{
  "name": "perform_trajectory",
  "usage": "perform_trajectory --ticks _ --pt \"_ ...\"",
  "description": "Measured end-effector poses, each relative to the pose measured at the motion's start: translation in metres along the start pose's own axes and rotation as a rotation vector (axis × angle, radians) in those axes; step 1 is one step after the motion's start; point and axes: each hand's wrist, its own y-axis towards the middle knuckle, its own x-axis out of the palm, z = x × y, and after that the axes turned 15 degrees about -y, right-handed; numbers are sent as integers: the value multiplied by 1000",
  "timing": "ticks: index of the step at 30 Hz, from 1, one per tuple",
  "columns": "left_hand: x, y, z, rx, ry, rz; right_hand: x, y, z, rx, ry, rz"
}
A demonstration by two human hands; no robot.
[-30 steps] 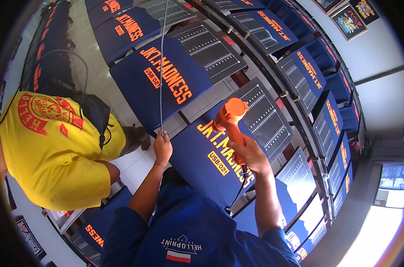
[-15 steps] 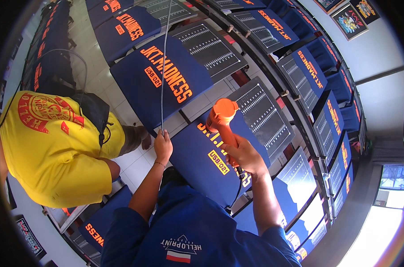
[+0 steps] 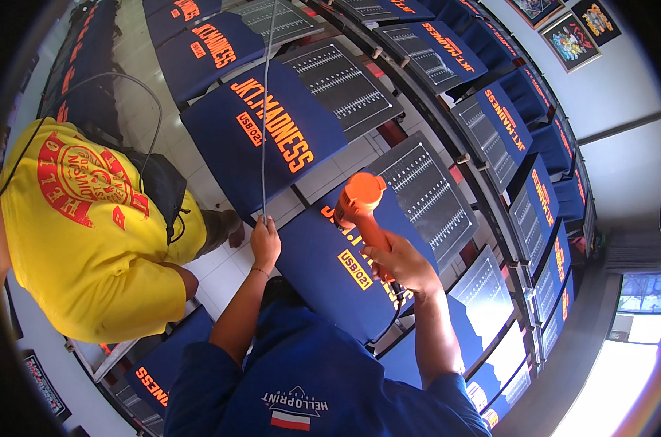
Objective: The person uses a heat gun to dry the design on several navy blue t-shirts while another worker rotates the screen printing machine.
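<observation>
Gripping an orange blower (image 3: 371,227), the right hand (image 3: 403,265) is closed.

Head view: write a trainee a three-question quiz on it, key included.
1. Which hand grips the orange dryer?
2. True or false: the left hand holds a thin grey cord.
3. What colour is the co-worker's shirt: (a) green, (b) yellow or (c) white?

Key: 1. The right hand. 2. True. 3. b.
</observation>
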Motion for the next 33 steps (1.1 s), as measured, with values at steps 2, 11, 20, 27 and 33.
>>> perform_trajectory --ticks 2,11,20,27,33 --pt "-1 -1 7 -13 -10 -7 -2 10 1 2 3 40" --pt "-2 -1 9 31 16 28 -13 28 8 -47 84 108" --pt "-1 1 1 5 -14 5 -2 27 2 -45 50 88" --pt "-3 0 1 44 0 16 8 28 -5 -54 57 -31" --pt "-4 -2 7 41 19 32 13 32 -13 -33 24 -48"
